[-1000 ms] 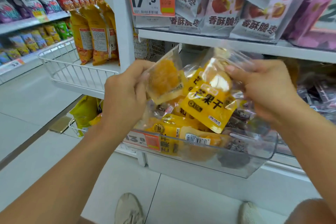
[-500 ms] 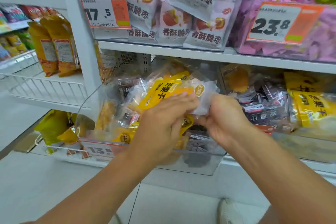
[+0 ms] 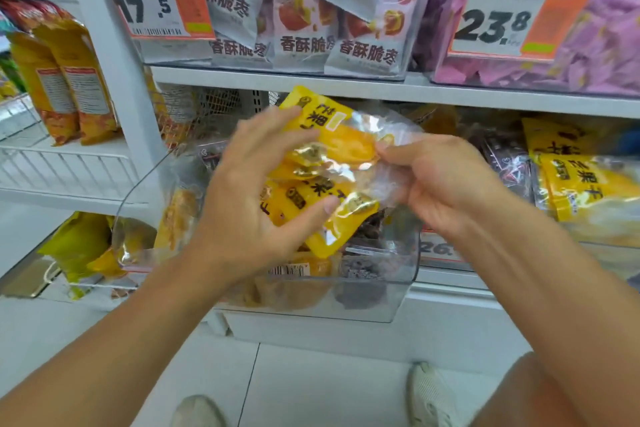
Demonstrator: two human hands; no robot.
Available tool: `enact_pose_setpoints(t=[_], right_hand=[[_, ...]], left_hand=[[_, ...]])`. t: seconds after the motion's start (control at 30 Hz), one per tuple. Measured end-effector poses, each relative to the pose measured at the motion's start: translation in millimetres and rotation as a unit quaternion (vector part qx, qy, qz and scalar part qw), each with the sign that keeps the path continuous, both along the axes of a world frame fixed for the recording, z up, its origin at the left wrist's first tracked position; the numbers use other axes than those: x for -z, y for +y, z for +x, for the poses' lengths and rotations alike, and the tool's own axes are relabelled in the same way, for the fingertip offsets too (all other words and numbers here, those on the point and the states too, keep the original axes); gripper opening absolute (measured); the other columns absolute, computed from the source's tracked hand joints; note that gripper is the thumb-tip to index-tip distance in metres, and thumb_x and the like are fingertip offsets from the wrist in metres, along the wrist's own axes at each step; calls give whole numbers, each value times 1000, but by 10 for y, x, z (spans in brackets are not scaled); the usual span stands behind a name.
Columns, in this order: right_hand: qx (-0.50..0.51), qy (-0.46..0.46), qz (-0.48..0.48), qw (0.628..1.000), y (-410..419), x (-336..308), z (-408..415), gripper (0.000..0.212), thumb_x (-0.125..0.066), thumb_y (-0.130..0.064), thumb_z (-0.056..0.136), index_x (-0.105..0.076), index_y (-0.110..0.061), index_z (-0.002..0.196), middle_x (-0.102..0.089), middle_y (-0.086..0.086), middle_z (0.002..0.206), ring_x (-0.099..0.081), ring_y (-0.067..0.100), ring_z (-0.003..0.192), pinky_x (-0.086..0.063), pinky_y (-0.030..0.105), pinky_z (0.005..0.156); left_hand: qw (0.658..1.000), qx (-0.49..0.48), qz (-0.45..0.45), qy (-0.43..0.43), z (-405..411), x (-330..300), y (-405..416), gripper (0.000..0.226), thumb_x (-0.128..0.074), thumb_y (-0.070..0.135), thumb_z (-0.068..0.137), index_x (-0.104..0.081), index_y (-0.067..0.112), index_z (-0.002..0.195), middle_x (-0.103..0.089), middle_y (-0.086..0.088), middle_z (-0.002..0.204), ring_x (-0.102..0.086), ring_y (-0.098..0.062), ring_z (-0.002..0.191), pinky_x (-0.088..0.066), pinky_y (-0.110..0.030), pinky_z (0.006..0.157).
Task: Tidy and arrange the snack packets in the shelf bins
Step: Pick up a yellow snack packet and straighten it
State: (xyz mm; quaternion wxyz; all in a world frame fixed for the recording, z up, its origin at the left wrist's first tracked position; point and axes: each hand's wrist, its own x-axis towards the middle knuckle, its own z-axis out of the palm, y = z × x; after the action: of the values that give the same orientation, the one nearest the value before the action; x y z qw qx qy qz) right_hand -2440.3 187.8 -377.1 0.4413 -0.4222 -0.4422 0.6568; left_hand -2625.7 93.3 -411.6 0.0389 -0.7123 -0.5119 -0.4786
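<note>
Left hand [image 3: 249, 198] and right hand [image 3: 436, 184] both grip yellow-and-clear plastic dried-mango packets [image 3: 322, 166] at frame centre, above clear plastic shelf bin [image 3: 398, 288].

A white shelf [image 3: 381, 88] is seen carrying two clear bins: one [image 3: 166, 52] filled with grey date packets [image 3: 304, 31] and tagged 17.5, and just beside it one [image 3: 450, 80] filled with pink packets [image 3: 595, 42], tagged 23.8. On the shelf level below, a clear bin [image 3: 398, 288] is set, holding yellow and dark packets. Further left, a wire basket shelf [image 3: 69, 163] is loaded with upright yellow bags [image 3: 72, 80].
</note>
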Motion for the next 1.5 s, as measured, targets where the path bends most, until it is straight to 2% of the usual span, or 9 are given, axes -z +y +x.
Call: enact_pose_setpoints(t=[0.13, 0.27, 0.5, 0.73, 0.9, 1.0, 1.1, 1.23, 1.5], right_hand=[[-35, 17, -52, 998, 107, -13, 387, 33, -53, 5, 94, -57, 9, 127, -70, 23, 115, -69, 40, 104, -59, 53, 82], [-27, 33, -77, 996, 147, -10, 784, 31, -45, 5, 97, -56, 13, 125, -69, 26, 116, -68, 41, 106, -57, 51, 84], [55, 105, -62, 991, 280, -137, 1554, 24, -38, 2, 102, -59, 13, 105, -74, 23, 92, -76, 30, 77, -61, 36, 57], [251, 116, -15, 961, 710, 6, 2246, 10, -51, 1, 99, -57, 4, 108, -67, 18, 101, -70, 27, 82, -61, 37, 57], [426, -35, 47, 903, 1062, 140, 2417, 19, -66, -3, 83, -53, -5, 69, -50, 7, 64, -53, 26, 70, -45, 38, 60], [439, -191, 70, 875, 1116, 192, 2438, 18, -67, -16, 83, -53, -8, 74, -50, 2, 66, -51, 24, 67, -40, 33, 58], [402, -327, 117, 847, 1065, 217, 2502, 32, -71, -30, 84, -56, -5, 97, -58, 8, 91, -56, 27, 84, -46, 36, 71], [343, -522, 209, 752, 946, 299, 2596, 57, -66, -43, 90, -46, -8, 130, -47, 16, 134, -45, 38, 122, -43, 43, 90], [264, -518, 275, 766, 819, 387, 2762, 51, -58, -45, 94, -55, -12, 134, -57, 10, 131, -51, 31, 123, -45, 43, 98]], left_hand=[[991, 0, -116, 69, 53, -32, 87, 109, -69, 85, 57, -37, 40, 150, -14, 11, 165, -15, -16, 153, -25, -56, 119], [985, 44, -162, 32, 519, -15, 224, 122, -66, 95, 37, -34, 53, 147, -5, 21, 163, -18, 1, 148, -29, -36, 117], [987, 82, -134, -44, 1414, -37, 574, 86, -79, 62, 64, -46, 41, 141, -12, 22, 162, -29, 2, 142, -29, -12, 110], [991, 46, -92, 82, 2143, -117, 1070, 58, -51, 42, 101, -35, 23, 154, -26, 5, 161, -23, -15, 148, -29, -36, 118], [966, -15, -159, 202, 2592, -11, 1477, 54, -43, 48, 103, -39, 20, 149, -39, -7, 147, -36, -27, 135, -33, -40, 111], [939, -58, -158, 300, 2680, 167, 1650, 56, -32, 55, 102, -37, 22, 148, -45, -7, 140, -42, -31, 126, -29, -43, 108], [945, -75, -139, 287, 2676, 206, 1705, 57, -29, 56, 101, -46, 19, 140, -51, -7, 131, -47, -32, 119, -32, -44, 103], [957, -68, -115, 258, 2674, 224, 1696, 59, -27, 56, 100, -51, 16, 136, -52, -10, 126, -51, -36, 112, -37, -47, 99], [967, -40, -115, 223, 2662, 179, 1633, 55, -42, 54, 100, -48, 17, 140, -50, -4, 133, -48, -29, 121, -36, -46, 105]])
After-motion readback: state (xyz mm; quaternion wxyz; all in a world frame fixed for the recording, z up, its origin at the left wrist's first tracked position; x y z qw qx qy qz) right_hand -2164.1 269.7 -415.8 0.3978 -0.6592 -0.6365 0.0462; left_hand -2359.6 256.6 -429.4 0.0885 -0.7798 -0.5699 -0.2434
